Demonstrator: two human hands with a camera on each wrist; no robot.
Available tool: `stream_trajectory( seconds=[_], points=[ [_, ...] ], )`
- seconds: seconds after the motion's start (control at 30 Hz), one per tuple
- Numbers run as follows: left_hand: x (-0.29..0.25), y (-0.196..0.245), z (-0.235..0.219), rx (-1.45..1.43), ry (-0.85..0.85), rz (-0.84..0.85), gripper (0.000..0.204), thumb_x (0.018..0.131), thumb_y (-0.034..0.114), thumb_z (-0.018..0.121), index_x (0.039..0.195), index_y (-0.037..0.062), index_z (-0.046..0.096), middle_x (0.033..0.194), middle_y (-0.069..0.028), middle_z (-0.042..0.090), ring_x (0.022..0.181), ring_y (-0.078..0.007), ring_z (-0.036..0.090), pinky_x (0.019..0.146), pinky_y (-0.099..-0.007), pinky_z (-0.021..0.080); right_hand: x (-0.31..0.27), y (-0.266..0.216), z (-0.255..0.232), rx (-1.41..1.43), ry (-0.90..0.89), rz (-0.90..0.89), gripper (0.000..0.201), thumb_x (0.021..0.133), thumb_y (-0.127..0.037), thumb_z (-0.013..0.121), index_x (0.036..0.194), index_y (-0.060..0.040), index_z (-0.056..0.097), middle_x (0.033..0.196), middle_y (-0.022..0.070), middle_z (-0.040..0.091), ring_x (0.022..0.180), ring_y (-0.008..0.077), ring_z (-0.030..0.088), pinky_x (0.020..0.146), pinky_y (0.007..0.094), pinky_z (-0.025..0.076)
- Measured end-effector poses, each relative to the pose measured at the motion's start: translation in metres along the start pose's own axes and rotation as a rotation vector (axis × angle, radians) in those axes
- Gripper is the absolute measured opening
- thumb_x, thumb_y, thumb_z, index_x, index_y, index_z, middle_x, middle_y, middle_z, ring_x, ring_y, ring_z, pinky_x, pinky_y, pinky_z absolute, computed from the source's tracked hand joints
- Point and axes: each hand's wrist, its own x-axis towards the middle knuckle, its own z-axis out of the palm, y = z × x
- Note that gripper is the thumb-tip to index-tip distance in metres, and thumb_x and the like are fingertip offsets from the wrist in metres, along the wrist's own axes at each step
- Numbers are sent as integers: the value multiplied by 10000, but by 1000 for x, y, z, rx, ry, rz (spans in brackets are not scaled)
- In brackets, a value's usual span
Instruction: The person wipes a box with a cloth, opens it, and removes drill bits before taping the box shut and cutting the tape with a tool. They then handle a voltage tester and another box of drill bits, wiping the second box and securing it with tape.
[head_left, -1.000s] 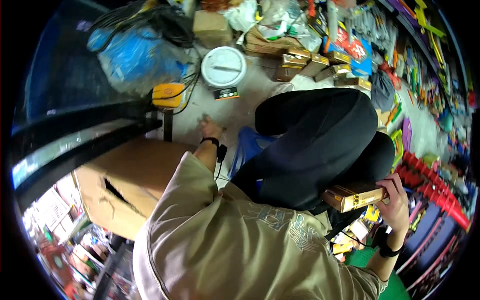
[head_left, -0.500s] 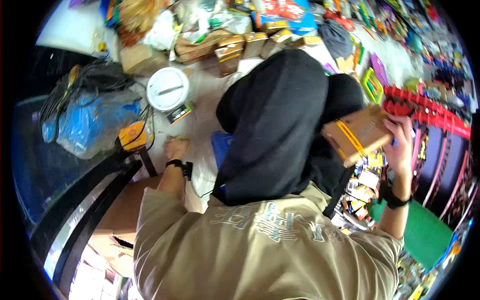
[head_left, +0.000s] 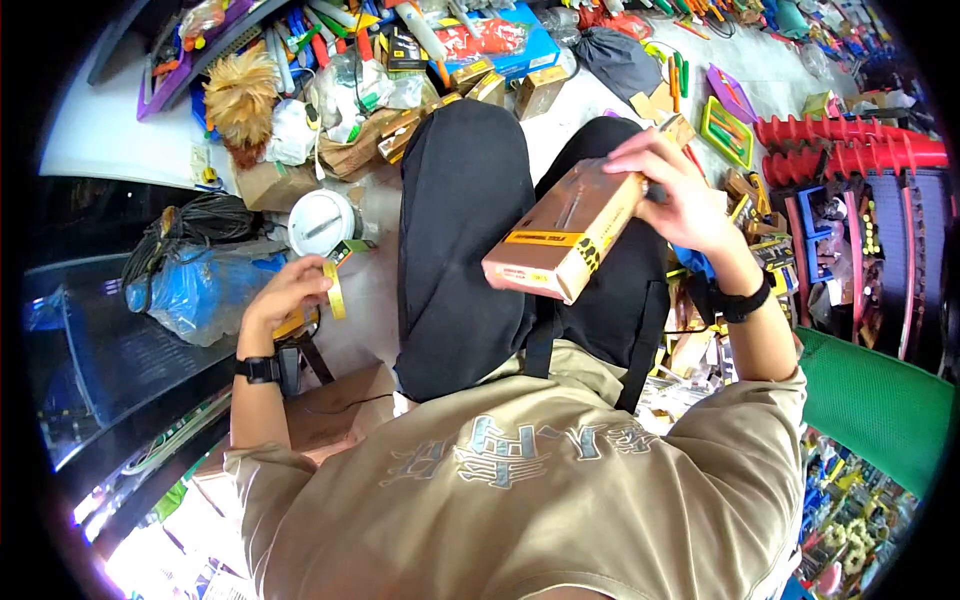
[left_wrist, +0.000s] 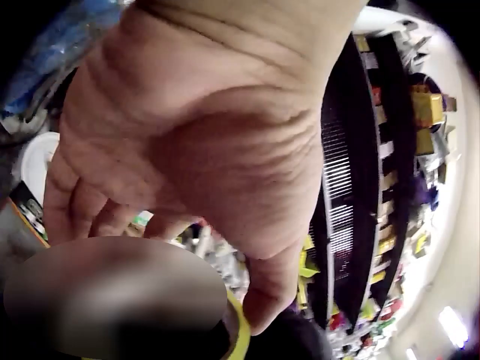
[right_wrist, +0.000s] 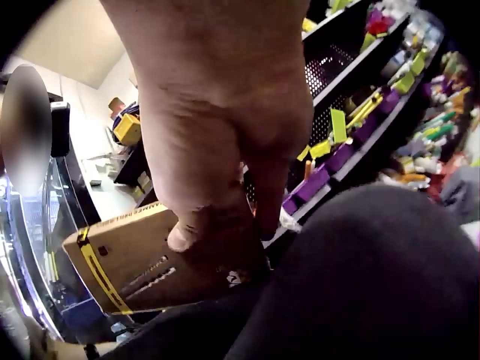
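Note:
My left hand pinches a roll of yellow tape beside the left knee. In the left wrist view part of the yellow tape roll shows by the thumb, and a blurred patch covers the rest. With my right hand I grip the far end of a brown cardboard box above my thighs. Yellow-and-black bands mark its near end. The right wrist view shows drill bits pictured on the box, with fingers lying over its upper side.
A white round lid and a blue plastic bag stand on the floor at left. More brown boxes sit beyond the knees. At right are red spiral augers and a green mat. A large carton is beside my left arm.
My left hand has come up from the floor with the tape roll. The right hand has brought the box inward over the thighs and turned it. The head view has shifted, and the knees have parted.

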Motion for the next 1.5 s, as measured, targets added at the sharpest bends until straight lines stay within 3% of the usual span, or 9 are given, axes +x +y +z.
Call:
stream_trajectory(
  seconds=[0.07,0.13,0.4,0.5,0.67,0.8,0.9,1.03,1.5],
  points=[
    [-32,43,25,-65,24,81,725,828,414,803,1383,29,537,1141,-37,649,984,-154,671,818,-302,546,0,12,21,137,-43,-46,478,769,47,760,1215,-88,652,1139,106,593,1080,311,630,929,391,524],
    [-58,84,56,-196,-46,362,665,854,365,791,1370,19,553,1187,-60,645,1003,-136,653,866,-273,509,0,19,34,193,-189,-42,439,799,20,754,1207,-73,625,1122,122,592,1088,333,631,911,407,528],
    [-61,123,122,-233,-153,458,998,750,553,837,1428,-60,437,1226,-163,627,1000,-215,711,831,-292,530,13,15,43,93,-343,-127,353,815,-98,781,1100,-76,573,1074,131,608,1017,382,635,851,466,520],
    [-61,125,128,-266,-145,496,1013,753,561,837,1429,-67,420,1224,-175,626,1001,-239,709,835,-308,532,19,5,45,-372,-258,-278,408,779,-204,810,1115,-113,597,1007,98,654,1033,325,661,846,460,536],
    [-67,120,128,-312,-124,517,1050,750,589,829,1439,-70,389,1239,-200,616,1004,-275,706,839,-329,536,26,-27,58,-379,-361,-153,476,751,-195,818,1153,-113,577,1048,89,650,1047,332,671,889,458,552],
    [-69,112,130,-406,-141,575,1054,746,599,823,1439,-59,378,1256,-239,599,1035,-358,702,843,-367,550,28,-13,64,-253,-392,-282,433,763,-139,795,1141,-140,583,1038,110,638,1019,359,670,858,459,551],
    [-74,117,134,-450,-154,597,1086,728,619,824,1452,-56,377,1291,-256,603,1050,-333,701,851,-343,526,19,-11,71,249,-331,-173,361,746,-25,758,1067,-52,596,1015,148,638,985,382,663,830,462,530],
    [-76,123,132,-474,-208,616,1102,700,650,830,1435,-44,392,1294,-266,598,1018,-340,705,831,-359,537,-8,-20,87,656,-216,-13,410,779,-122,855,1101,-34,618,1098,130,702,1057,304,697,893,394,548],
    [-76,164,171,-491,-402,609,1176,693,726,802,1430,-66,340,1278,-305,591,983,-305,735,777,-321,570,-52,-58,83,723,-282,-64,460,772,-156,886,1067,-15,563,1157,178,648,1097,344,663,912,407,547]
  ],
)
